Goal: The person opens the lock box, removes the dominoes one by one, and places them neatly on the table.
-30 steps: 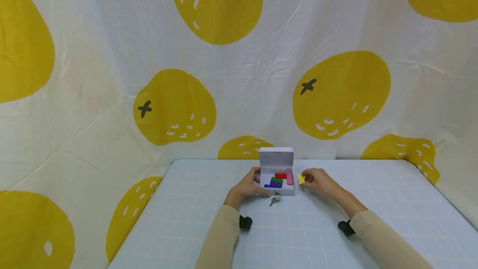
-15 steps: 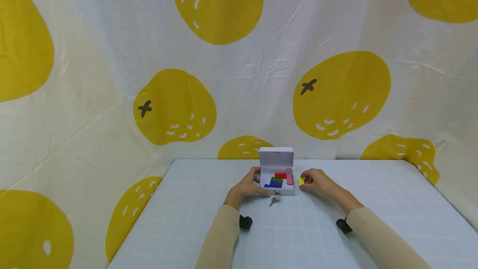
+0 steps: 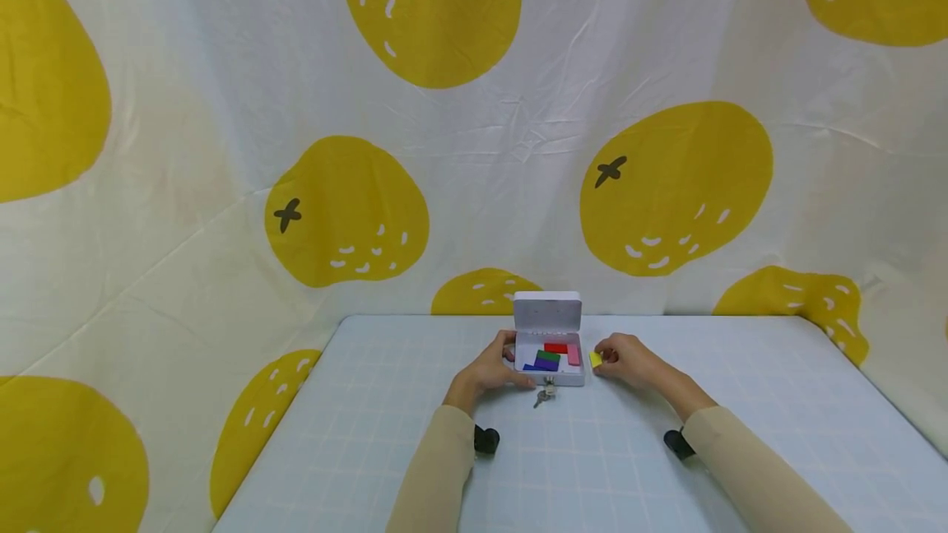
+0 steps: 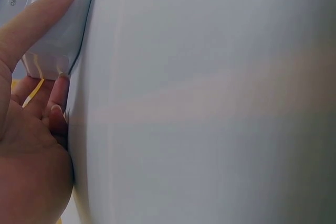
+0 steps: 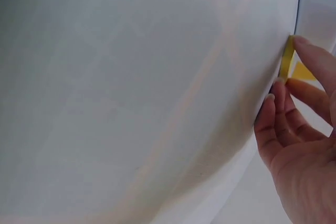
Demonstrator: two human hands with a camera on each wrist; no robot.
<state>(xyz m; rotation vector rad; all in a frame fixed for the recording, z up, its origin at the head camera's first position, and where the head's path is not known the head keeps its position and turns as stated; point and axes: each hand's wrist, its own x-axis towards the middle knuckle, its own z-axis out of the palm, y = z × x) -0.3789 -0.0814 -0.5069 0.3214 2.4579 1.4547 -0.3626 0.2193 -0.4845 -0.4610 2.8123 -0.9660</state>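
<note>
A small white metal box [image 3: 569, 381] stands at the table's far side, its lid [image 3: 548, 313] raised. My left hand [image 3: 489, 367] holds its left front corner, thumb along the front and fingers at the side; in the left wrist view the thumb lies across the box wall [image 4: 59, 40]. Inside are a red block [image 3: 555, 348], a pink block [image 3: 573, 354], a green block [image 3: 549, 355] and blue pieces [image 3: 546, 366]. Just right of the box, my right hand [image 3: 625, 359] pinches a thin yellow block [image 5: 287, 59] between thumb and fingers, down at the tabletop.
A small key [image 3: 541, 399] hangs from the lock [image 3: 550, 390] at the box's front. Black wrist cameras sit on both forearms. Behind the table [image 3: 370, 434] hangs a white cloth [image 3: 518, 212] printed with large yellow fruit.
My right hand has shifted very slightly left and toward me, and the yellow block tilts a little differently in its fingers. The left hand and the box have stayed put.
</note>
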